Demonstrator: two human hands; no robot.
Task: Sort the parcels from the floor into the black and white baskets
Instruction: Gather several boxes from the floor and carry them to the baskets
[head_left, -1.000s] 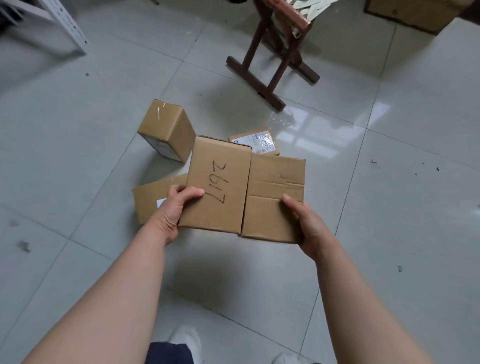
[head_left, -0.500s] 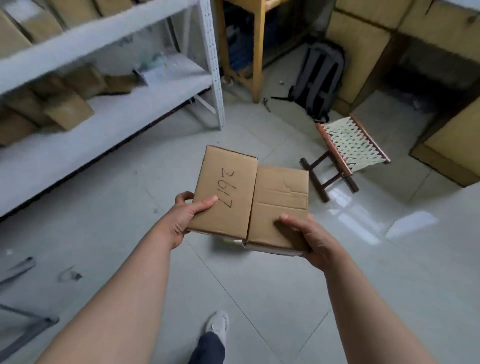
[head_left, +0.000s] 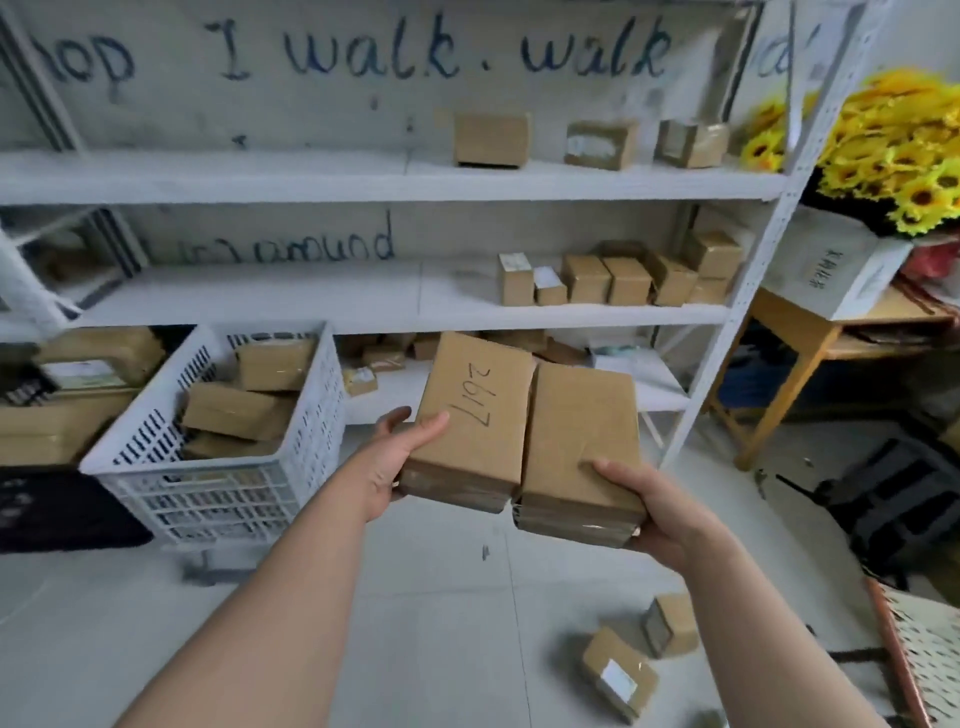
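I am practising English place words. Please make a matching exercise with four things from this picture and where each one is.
Things:
1. parcel marked 2617
2. white basket
3. sunflowers
4. labelled parcel

Places:
A. top right, beside the shelf
B. on the floor, lower right
C. held by the left hand
D. left, in front of the shelf

Pairs: 1-C, 2-D, 3-A, 4-B

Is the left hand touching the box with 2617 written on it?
Touching. The head view shows the left hand gripping the 2617 box, thumb on top.
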